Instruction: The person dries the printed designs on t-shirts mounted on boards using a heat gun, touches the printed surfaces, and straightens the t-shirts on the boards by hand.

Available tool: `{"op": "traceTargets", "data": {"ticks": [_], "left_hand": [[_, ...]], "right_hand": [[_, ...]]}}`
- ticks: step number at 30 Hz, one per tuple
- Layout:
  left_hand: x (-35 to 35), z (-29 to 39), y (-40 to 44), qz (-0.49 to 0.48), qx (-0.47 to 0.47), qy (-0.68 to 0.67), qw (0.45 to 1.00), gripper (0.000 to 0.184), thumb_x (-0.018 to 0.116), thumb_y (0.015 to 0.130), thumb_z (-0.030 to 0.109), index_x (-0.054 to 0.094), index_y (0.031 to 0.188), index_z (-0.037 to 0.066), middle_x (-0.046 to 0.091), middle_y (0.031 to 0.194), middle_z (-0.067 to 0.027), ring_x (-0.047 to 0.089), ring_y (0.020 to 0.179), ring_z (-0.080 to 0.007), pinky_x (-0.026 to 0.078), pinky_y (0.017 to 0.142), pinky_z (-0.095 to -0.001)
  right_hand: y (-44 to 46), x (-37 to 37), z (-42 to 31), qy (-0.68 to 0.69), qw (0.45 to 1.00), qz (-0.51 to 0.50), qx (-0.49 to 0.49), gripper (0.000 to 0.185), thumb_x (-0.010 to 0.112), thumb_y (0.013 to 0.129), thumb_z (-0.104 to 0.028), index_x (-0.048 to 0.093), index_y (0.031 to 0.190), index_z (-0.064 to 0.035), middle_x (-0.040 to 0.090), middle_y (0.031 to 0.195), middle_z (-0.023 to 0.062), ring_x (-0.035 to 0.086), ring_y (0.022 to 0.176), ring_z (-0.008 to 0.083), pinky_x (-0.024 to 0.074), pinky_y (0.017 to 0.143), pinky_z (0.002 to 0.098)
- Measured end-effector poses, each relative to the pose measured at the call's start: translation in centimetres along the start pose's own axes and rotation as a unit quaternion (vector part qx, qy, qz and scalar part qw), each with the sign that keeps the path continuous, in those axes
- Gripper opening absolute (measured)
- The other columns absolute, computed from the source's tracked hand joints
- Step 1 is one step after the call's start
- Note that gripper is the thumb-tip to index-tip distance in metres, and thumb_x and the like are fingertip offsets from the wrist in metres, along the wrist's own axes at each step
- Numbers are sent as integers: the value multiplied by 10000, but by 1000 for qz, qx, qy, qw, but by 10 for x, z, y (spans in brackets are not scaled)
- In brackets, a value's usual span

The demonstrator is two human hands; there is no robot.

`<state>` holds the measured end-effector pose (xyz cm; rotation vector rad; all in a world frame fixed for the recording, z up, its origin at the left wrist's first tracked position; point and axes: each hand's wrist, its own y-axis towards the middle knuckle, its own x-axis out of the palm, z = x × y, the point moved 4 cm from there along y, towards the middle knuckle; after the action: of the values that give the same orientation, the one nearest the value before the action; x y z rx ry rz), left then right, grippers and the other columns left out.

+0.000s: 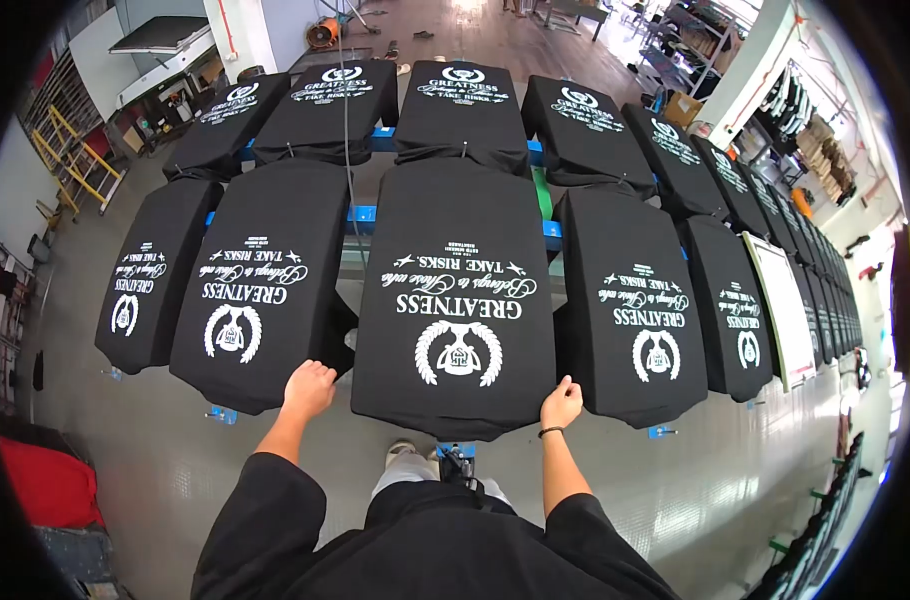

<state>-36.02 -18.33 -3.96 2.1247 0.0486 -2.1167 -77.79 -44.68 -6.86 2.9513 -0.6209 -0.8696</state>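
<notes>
Black shirt [455,300] before us, right hand [562,403] pinching its near corner; left hand [311,388] curled, can't tell if we're gripping.

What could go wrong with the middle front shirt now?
The right hand is at the black shirt's lower corner; uneven tugging might skew it. The white print could smear if it's wet, which I can't tell. The hanging cable might snag fabric being lifted.

Black garment [453,270] lies flat, print side up, in the near row; white lettering [459,304] stands inverted, "GREATNESS" largest; white wreath emblem [460,357] occupies the near end; near edge [455,425] droops.
</notes>
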Motion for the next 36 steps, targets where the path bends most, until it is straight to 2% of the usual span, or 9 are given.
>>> {"op": "traceTargets", "data": {"ticks": [22,28,30,32,34,36], "left_hand": [[-1,1,0,9,10,-6,1000,125,691,733,168,584,724,103,618,727,-58,601,809,-233,451,795,-365],[2,0,0,14,20,-11,1000,122,688,734,163,584,728,99,616,721,-61,599,801,-235,448,800,-366],[6,-2,0,-2,8,-4,1000,125,692,730,159,586,740,94,619,731,-68,598,811,-239,448,805,-370],[8,-3,-1,2,1,-12,1000,133,698,721,144,576,741,96,620,749,-74,597,825,-243,453,816,-371],[7,-2,-1,6,-4,-9,1000,139,705,722,151,576,742,102,617,751,-69,600,830,-240,457,827,-366],[1,2,-1,3,-5,-3,1000,145,710,721,159,577,744,104,615,750,-68,601,834,-238,459,829,-363]], "right_hand": [[-2,-1,-2,15,1000,-1,10,389,605,949,-271,514,700,14,560,610,99,506,567,187,443,592,374],[-2,1,2,21,1000,6,-1,386,601,957,-254,505,687,5,538,593,70,476,562,151,428,571,358],[-2,2,4,24,1000,1,0,389,605,945,-282,509,689,-5,536,590,109,491,537,231,428,570,400],[-1,0,3,8,1000,-2,-5,386,606,946,-280,510,692,-6,526,585,102,480,540,219,423,568,395],[-3,-1,-2,23,1000,-1,4,388,601,954,-246,480,680,1,492,579,65,432,562,146,409,570,352],[-1,1,2,28,1000,-1,8,372,612,945,-279,543,713,3,566,605,99,501,556,209,440,586,391]]}}
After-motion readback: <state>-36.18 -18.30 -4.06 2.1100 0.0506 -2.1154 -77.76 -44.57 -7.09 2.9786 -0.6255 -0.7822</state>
